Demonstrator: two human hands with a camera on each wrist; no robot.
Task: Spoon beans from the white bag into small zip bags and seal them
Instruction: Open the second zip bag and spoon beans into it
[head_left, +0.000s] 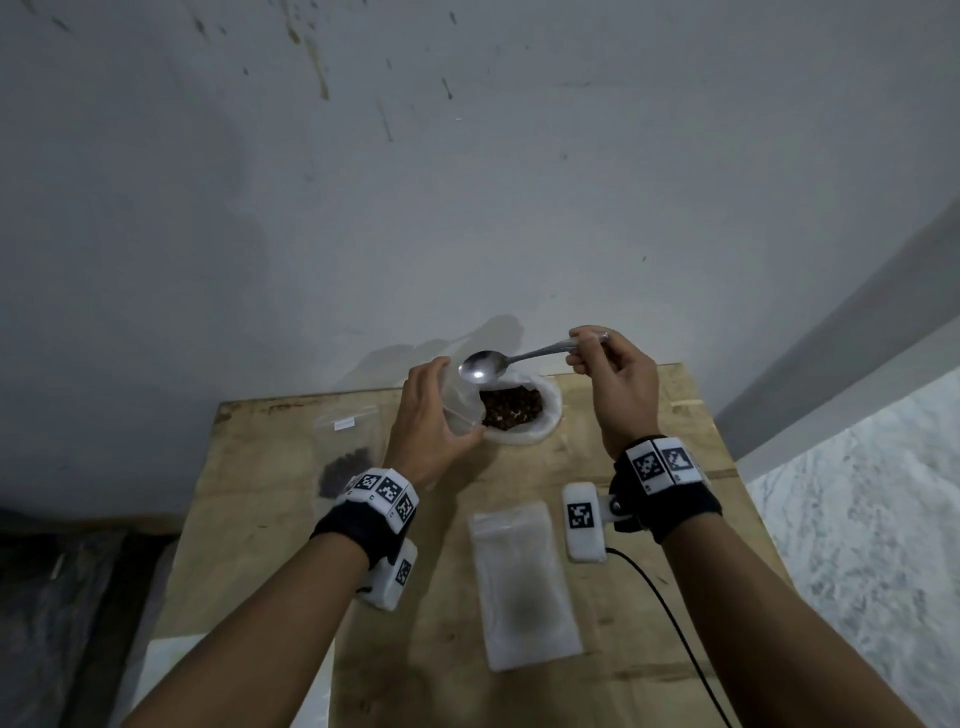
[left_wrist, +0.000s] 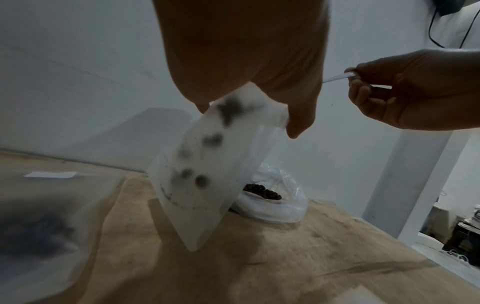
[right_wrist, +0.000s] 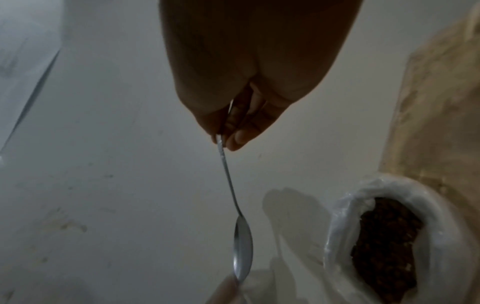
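Note:
My left hand (head_left: 426, 415) grips the top of a small clear zip bag (left_wrist: 202, 170) just left of the white bag (head_left: 535, 434). The zip bag hangs tilted above the table, and several dark beans fall inside it. The white bag (left_wrist: 275, 207) (right_wrist: 441, 236) sits open at the table's far edge, full of brown beans (head_left: 511, 408). My right hand (head_left: 613, 374) pinches the handle of a metal spoon (head_left: 485, 366) (right_wrist: 241, 242). The spoon's bowl is empty and hovers over the zip bag's mouth.
A filled zip bag (head_left: 345, 457) lies at the wooden table's (head_left: 649, 415) far left. An empty zip bag (head_left: 522, 577) lies near the middle front. A black cable (head_left: 675, 623) trails off the right side. A wall stands right behind the table.

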